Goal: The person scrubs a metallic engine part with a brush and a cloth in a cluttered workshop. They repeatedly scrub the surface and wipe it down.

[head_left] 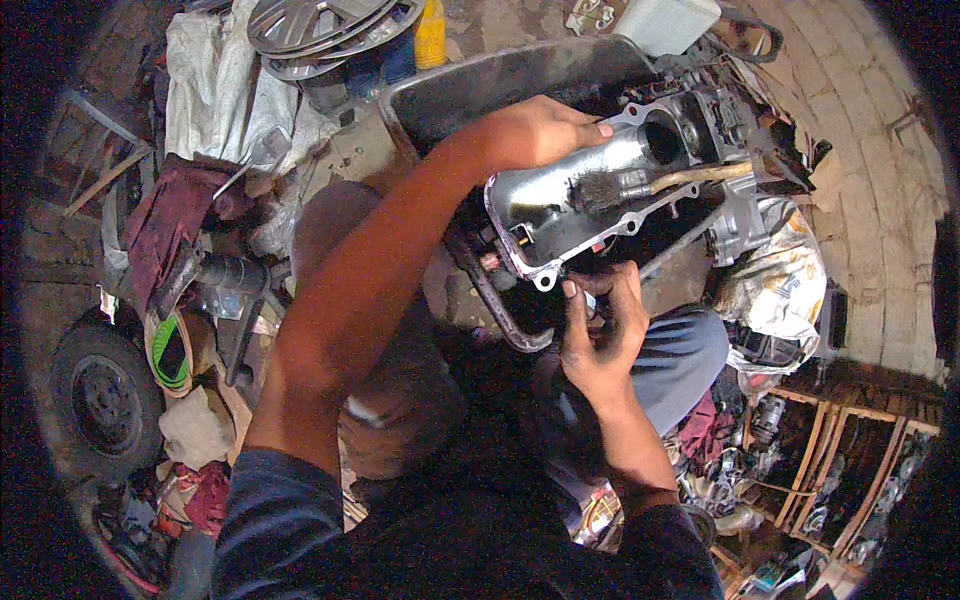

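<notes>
A shiny metal engine or gearbox housing [560,185], with bolt lugs along its rim, sits tilted over a dark basin [430,90]. My left hand [550,132] is closed on the housing's far edge, thumb laid over the metal. Inside the housing lies a brush [600,190] with dark bristles and a wooden handle; neither hand touches it. Just below the near corner lug, my right hand [608,325] has thumb and fingers drawn together in a pinch. Something small and pale shows between them, too small to name.
Wheel covers [335,30] and a yellow container [430,35] stand beyond the basin. A tyre [105,400] is at far left, near maroon cloth [175,225]. On the right are a white sack [775,290] and a wooden rack [850,470] with metal parts.
</notes>
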Demonstrator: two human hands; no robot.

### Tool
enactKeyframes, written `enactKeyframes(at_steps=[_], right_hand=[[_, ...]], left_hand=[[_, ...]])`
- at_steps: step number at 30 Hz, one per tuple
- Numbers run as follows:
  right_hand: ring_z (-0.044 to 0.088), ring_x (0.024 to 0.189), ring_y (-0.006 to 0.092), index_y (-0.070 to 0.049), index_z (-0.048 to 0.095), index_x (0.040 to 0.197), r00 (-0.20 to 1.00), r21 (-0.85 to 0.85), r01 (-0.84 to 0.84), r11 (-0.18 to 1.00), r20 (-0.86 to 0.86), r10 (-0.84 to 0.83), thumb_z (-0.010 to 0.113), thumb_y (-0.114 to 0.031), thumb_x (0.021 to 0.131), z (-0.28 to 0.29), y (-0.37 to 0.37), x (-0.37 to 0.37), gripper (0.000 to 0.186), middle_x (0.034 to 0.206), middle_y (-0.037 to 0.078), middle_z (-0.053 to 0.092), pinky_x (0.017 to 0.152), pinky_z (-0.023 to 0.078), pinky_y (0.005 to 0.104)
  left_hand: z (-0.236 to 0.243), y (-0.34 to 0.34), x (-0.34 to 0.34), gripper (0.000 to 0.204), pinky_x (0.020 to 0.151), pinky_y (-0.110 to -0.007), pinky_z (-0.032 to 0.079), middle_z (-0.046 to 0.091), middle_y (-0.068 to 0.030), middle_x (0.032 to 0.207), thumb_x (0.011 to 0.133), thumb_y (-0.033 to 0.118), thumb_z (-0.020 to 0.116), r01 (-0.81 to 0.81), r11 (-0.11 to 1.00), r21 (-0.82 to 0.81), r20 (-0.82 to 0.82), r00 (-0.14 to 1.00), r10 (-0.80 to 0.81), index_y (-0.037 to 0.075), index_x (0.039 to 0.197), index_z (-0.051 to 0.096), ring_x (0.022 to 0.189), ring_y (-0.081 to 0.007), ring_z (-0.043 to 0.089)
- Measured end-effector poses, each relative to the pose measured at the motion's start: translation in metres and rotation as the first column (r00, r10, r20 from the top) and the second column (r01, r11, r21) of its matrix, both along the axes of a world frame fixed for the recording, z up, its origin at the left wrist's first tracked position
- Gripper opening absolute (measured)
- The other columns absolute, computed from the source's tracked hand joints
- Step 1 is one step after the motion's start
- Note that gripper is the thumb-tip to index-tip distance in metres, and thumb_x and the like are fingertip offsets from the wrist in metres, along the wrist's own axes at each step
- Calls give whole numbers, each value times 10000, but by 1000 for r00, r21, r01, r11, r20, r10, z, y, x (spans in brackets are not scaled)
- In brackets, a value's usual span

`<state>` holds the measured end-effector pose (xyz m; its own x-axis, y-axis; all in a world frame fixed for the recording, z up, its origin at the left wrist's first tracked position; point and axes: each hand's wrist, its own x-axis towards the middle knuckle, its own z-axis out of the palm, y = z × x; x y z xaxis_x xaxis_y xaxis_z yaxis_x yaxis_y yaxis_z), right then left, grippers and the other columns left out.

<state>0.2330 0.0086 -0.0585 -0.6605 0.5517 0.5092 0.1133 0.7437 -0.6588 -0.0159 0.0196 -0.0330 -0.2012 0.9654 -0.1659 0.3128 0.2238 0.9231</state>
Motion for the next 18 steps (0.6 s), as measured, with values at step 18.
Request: enactKeyframes(at_steps=[18], right_hand=[[543,809,324,-3,661,887,1000,89,-6,996,13,4,727,35,825,-4,-12,-5,97,820,138,571,741,405,413]], left_hand=[[-1,-1,-1,613,1070,-411,471,671,-182,1352,976,614,579,-22,1000,16,-59,998,23,161,1382,656,1214,-340,650]])
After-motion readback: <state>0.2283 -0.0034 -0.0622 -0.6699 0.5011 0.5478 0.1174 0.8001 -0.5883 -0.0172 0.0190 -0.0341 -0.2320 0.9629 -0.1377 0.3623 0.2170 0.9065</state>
